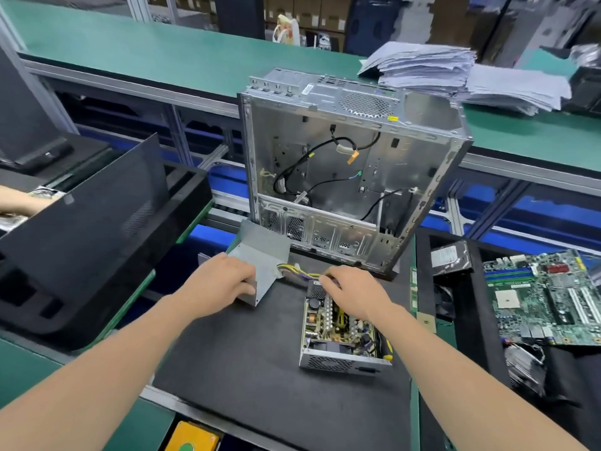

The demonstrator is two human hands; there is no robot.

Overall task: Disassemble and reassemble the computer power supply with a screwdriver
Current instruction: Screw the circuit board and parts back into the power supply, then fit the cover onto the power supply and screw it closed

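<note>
Your left hand (224,281) grips the grey cover (263,252); your right hand (354,291) pinches the cable bundle (299,273) beside the open power supply (338,327) on the tabletop. Keep the cables clear of the cover's edges.

Opened power supply (341,364) flat, circuit board (338,323) exposed, grey cover (263,255) tilted at left, yellow wires (292,271) between

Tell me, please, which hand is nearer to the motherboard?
Right. The right hand is over the far end of the power supply, left of the motherboard; the left hand grips the cover, farther left.
</note>
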